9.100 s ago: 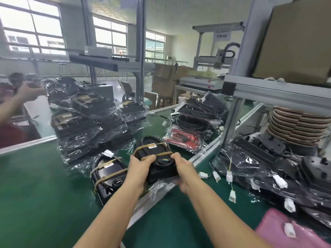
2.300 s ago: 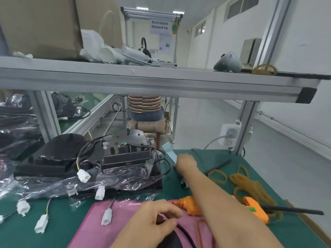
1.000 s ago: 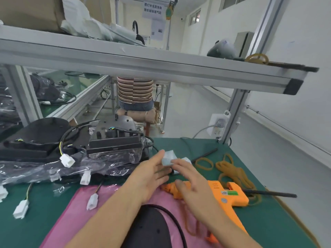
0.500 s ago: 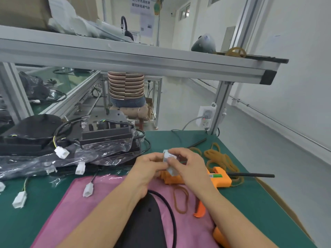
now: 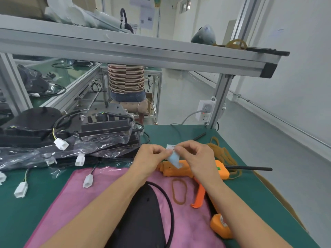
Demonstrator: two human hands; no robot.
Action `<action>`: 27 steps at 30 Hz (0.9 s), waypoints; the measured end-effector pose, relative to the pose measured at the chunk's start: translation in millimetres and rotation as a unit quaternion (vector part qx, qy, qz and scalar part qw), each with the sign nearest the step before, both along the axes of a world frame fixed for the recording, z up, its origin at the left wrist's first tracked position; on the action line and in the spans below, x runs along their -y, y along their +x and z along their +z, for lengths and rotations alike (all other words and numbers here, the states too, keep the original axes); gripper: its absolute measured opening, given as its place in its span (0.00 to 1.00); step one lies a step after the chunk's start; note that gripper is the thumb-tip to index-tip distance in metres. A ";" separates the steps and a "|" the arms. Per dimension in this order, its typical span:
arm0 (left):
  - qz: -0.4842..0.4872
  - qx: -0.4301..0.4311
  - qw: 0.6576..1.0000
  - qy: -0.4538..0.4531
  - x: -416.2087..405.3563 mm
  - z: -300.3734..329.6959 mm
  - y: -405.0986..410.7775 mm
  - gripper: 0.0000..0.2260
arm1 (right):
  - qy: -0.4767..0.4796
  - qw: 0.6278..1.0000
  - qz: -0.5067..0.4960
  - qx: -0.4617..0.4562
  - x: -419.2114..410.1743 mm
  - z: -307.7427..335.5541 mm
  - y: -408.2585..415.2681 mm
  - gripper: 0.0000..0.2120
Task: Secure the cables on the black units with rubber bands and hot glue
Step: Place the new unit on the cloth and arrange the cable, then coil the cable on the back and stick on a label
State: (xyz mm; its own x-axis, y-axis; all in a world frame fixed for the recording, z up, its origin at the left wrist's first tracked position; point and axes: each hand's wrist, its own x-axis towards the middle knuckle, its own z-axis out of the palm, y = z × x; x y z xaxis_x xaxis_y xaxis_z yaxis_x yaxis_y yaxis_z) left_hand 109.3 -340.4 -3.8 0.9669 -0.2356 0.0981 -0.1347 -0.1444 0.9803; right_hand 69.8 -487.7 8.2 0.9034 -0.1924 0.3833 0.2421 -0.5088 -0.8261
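A worker's left hand and right hand meet above a pink mat on a green bench, both pinching one small pale blue-and-white slip between thumb and fingertips; what the slip is cannot be told. Directly beneath the hands, at the mat's far edge, lies an orange glue gun, its body partly hidden by the right hand and its trigger pointing back toward the worker. A loose rubber band lies flat on the mat just beside the trigger. On the mat's near part, between the forearms, sits a black unit with a smooth, rounded, matte shell and a black cable curving along its right side, unbound. Left of the mat and beyond it, more black units in clear plastic bags are stacked, trailing wires that end in white connectors, one of which rests on the mat's left part. Right of the mat, past the gun, a tangle of rubber bands lies on the bench with a thin black rod across it. An aluminium shelf spans overhead. Beyond it a person in a striped top sits with back turned.
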 end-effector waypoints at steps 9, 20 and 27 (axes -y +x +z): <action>-0.094 -0.036 0.987 0.124 -44.2 8.6 5.6 0.13 | 0.094 0.984 0.134 -0.073 -20.4 30.9 -44.6 0.07; 0.038 -0.015 0.994 0.098 -114.5 -4.7 -53.3 0.12 | -0.037 0.953 0.155 -0.258 -85.5 -0.2 -60.3 0.07; 0.033 0.102 0.977 0.183 -120.0 -2.9 -85.1 0.16 | -0.152 0.958 0.097 -0.224 -92.0 -4.8 -60.3 0.10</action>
